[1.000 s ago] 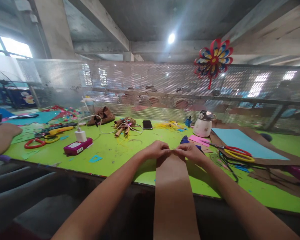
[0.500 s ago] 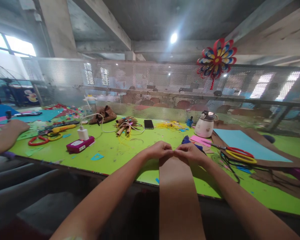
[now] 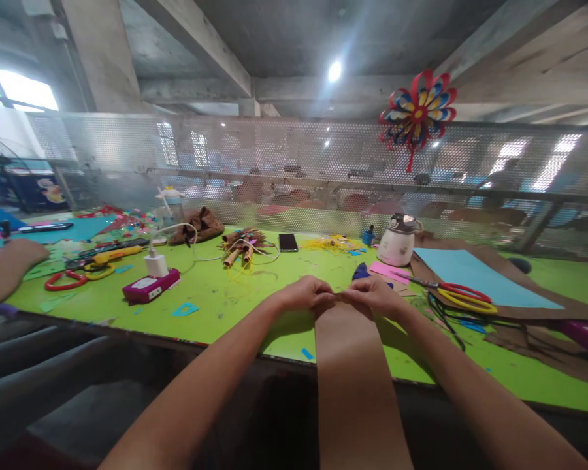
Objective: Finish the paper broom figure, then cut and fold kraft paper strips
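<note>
A long strip of brown paper hangs from the table's front edge toward me, its far end resting over the green tabletop. My left hand pinches the left part of that far end. Close beside it, my right hand pinches the right part, the fingertips of both hands nearly meeting. The paper's edge looks slightly folded or curled under the fingers; exactly how is hidden. Behind my right hand lies a dark blue piece with pink paper next to it.
To the right are scissors, light blue paper and a white jug. On the left lie a purple box with a white charger, a phone, rolled brown paper sticks and another person's hand.
The view has shifted slightly, so the table items appear a little further left. Both hands still pinch the brown paper's end, with only slight finger movement.
</note>
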Demonstrator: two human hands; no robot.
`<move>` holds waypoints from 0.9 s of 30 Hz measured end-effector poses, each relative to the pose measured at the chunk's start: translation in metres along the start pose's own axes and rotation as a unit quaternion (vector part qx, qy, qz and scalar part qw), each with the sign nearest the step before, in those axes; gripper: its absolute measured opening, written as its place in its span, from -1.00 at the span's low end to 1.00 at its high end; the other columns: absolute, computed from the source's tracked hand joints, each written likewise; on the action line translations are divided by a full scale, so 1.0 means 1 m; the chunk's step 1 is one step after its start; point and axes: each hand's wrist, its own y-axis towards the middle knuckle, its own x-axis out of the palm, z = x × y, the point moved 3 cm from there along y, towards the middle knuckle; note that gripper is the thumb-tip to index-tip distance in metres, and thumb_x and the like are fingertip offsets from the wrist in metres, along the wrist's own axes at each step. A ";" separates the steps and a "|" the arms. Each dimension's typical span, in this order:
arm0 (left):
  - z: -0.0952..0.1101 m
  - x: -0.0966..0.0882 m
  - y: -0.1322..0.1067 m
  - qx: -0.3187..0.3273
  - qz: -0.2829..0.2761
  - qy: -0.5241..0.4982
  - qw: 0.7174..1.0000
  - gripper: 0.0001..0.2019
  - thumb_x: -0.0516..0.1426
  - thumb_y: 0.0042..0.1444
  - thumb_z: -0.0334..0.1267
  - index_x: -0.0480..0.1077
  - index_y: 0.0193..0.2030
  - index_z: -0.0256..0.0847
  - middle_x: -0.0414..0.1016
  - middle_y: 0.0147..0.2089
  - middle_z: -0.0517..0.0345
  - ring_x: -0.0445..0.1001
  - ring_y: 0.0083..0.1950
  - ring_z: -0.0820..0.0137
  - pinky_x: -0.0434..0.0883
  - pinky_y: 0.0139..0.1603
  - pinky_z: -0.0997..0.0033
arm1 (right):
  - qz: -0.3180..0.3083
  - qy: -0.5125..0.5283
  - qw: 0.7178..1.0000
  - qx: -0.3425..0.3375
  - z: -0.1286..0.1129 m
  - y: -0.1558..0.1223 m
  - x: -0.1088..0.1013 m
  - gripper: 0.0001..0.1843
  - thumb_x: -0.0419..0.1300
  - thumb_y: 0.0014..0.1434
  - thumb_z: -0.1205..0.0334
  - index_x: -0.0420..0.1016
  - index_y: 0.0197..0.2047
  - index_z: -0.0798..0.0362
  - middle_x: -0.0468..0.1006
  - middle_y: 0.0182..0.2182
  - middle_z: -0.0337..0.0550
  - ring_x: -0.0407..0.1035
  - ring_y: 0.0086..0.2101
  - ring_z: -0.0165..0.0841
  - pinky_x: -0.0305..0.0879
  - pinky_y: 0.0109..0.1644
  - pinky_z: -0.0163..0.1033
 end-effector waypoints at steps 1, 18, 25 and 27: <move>0.000 0.001 0.000 -0.004 -0.011 -0.023 1.000 -0.72 0.02 0.17 -0.18 0.44 -0.34 -0.35 0.37 -0.58 0.20 0.27 -0.55 0.53 0.18 -0.51 0.55 | -0.002 -0.003 1.000 -0.001 0.000 0.000 -0.001 -0.51 0.10 0.05 -0.16 0.37 -0.58 0.13 0.22 -0.68 -0.29 0.06 -0.62 -0.52 -0.07 -0.57 -0.36; -0.002 0.005 -0.002 -0.069 -0.103 -0.188 0.974 -0.67 0.12 0.07 0.01 0.31 -0.37 -0.28 0.39 -0.64 0.23 0.40 -0.64 0.45 0.30 -0.56 0.48 | -0.036 0.003 0.999 0.000 0.009 0.002 -0.005 -0.54 0.14 0.04 -0.12 0.33 -0.60 0.12 0.18 -0.68 -0.34 0.01 -0.62 -0.54 -0.09 -0.55 -0.36; -0.005 0.001 -0.002 -0.085 -0.130 -0.193 0.969 -0.67 0.06 0.14 -0.02 0.29 -0.41 -0.28 0.43 -0.65 0.17 0.45 -0.60 0.45 0.31 -0.52 0.49 | -0.035 0.020 0.999 0.007 0.011 0.000 -0.008 -0.54 0.13 0.07 -0.12 0.33 -0.59 0.11 0.18 -0.71 -0.36 0.01 -0.64 -0.54 -0.12 -0.56 -0.35; -0.005 0.000 -0.002 -0.086 -0.127 -0.179 0.972 -0.69 0.04 0.17 -0.04 0.29 -0.40 -0.27 0.42 -0.67 0.20 0.43 -0.62 0.47 0.27 -0.55 0.52 | -0.040 0.025 0.999 0.009 0.011 0.000 -0.008 -0.55 0.13 0.07 -0.11 0.33 -0.58 0.11 0.19 -0.72 -0.36 0.02 -0.66 -0.54 -0.11 -0.56 -0.35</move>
